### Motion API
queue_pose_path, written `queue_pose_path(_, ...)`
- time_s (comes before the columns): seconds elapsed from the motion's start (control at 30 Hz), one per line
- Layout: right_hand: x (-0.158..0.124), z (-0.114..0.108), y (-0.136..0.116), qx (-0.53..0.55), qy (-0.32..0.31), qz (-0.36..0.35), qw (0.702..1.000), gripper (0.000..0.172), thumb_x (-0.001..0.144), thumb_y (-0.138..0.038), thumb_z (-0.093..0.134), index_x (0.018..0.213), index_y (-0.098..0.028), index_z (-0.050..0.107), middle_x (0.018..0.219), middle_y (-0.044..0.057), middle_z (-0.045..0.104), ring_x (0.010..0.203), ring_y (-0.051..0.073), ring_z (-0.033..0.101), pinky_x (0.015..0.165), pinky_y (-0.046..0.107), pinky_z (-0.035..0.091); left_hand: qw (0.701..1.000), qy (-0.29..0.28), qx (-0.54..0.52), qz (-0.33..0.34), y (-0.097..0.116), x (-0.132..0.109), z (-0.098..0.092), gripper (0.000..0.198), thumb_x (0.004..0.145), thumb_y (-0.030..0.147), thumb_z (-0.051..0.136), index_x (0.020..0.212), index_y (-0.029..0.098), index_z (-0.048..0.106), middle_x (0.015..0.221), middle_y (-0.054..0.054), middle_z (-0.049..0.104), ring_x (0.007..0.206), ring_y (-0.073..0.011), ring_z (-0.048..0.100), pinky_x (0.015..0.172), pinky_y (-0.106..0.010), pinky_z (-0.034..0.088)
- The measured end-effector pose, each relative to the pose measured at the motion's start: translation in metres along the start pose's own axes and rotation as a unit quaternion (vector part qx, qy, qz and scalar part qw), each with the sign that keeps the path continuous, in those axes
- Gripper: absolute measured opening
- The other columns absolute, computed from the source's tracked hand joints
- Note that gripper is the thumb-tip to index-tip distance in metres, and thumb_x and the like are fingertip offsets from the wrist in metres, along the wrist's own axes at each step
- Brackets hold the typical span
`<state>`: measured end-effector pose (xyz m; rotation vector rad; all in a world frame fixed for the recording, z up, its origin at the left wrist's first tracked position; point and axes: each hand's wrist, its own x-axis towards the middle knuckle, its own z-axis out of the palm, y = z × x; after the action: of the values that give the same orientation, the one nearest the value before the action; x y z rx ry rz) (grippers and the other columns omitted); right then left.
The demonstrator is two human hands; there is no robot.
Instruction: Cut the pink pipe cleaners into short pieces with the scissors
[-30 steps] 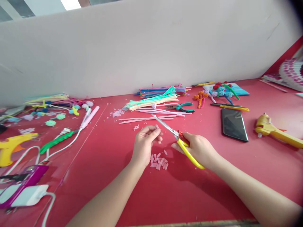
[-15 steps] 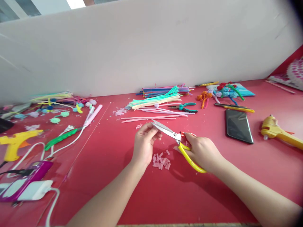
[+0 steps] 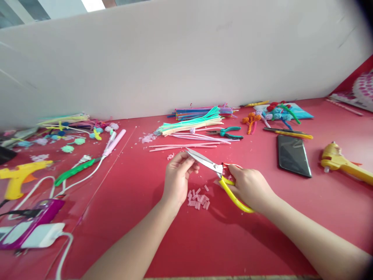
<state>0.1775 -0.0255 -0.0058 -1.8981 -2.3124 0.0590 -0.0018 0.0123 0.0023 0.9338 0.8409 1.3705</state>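
Note:
My right hand (image 3: 250,186) grips yellow-handled scissors (image 3: 221,174), their blades pointing left toward my other hand's fingertips. My left hand (image 3: 178,175) is pinched closed near the blade tips; whatever it pinches is too small to make out. Below both hands a little heap of short pink cut pieces (image 3: 198,199) lies on the red table (image 3: 180,241). Just beyond the hands lie long pink sticks (image 3: 183,146).
A bundle of coloured sticks (image 3: 194,119) and teal pliers (image 3: 225,132) lie at the back. A black phone (image 3: 293,155) and a yellow glue gun (image 3: 345,162) sit at the right. Another glue gun (image 3: 18,175), cables and a purple device (image 3: 27,224) crowd the left.
Since a second ago the scissors have swung their blades flatter and nearer my left fingertips. The view shifted slightly. Over the last half second hardly anything moved.

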Motion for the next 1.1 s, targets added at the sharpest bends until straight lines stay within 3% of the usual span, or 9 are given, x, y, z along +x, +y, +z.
queue_pose_path(0.67, 0.000, -0.001, 0.002, 0.026, 0.002, 0.015, 1.000, 0.030, 0.074, -0.049, 0.039, 0.066, -0.020, 0.045, 0.048, -0.002, 0.047, 0.040, 0.009, 0.036, 0.043, 0.021, 0.017, 1.000, -0.002, 0.005, -0.003, 0.002, 0.000, -0.001, 0.006, 0.069, 0.018, 0.058, 0.074, 0.015, 0.057, 0.063, 0.000, 0.059, 0.054, -0.0078, 0.052, 0.051, -0.019, 0.041)
queue_pose_path(0.8, 0.003, 0.001, 0.000, 0.112, 0.005, 0.055, 0.992, 0.028, 0.073, -0.045, 0.041, 0.064, -0.019, 0.047, 0.047, -0.002, 0.045, 0.041, 0.008, 0.034, 0.043, 0.021, 0.019, 0.999, -0.014, 0.021, -0.032, 0.003, -0.002, 0.002, 0.008, 0.068, 0.020, 0.059, 0.074, 0.016, 0.056, 0.065, -0.001, 0.060, 0.053, -0.0081, 0.053, 0.051, -0.020, 0.041)
queue_pose_path(0.9, 0.005, 0.000, -0.002, 0.277, -0.010, 0.085, 0.957, 0.028, 0.071, -0.044, 0.042, 0.064, -0.018, 0.049, 0.050, -0.003, 0.046, 0.045, 0.008, 0.038, 0.042, 0.019, 0.024, 0.988, -0.084, 0.080, -0.103, 0.001, -0.006, 0.006, 0.011, 0.067, 0.023, 0.059, 0.075, 0.015, 0.057, 0.063, -0.001, 0.060, 0.051, -0.0093, 0.053, 0.048, -0.021, 0.041)
queue_pose_path(1.0, 0.005, -0.005, -0.004, 0.448, -0.048, 0.107, 0.886, 0.021, 0.070, -0.037, 0.045, 0.073, -0.017, 0.051, 0.048, -0.006, 0.044, 0.041, 0.007, 0.038, 0.040, 0.018, 0.028, 0.967, -0.165, 0.136, -0.135, -0.002, -0.011, 0.009, 0.014, 0.070, 0.027, 0.056, 0.074, 0.014, 0.058, 0.061, -0.002, 0.058, 0.050, -0.0101, 0.052, 0.048, -0.022, 0.042)
queue_pose_path(1.1, 0.003, -0.011, -0.005, 0.546, -0.079, 0.118, 0.826, 0.016, 0.070, -0.031, 0.046, 0.077, -0.018, 0.051, 0.041, -0.009, 0.039, 0.034, 0.005, 0.034, 0.036, 0.017, 0.026, 0.949, -0.212, 0.173, -0.155, -0.003, -0.015, 0.010, 0.016, 0.072, 0.029, 0.053, 0.072, 0.014, 0.058, 0.063, -0.004, 0.057, 0.051, -0.0101, 0.052, 0.048, -0.022, 0.042)
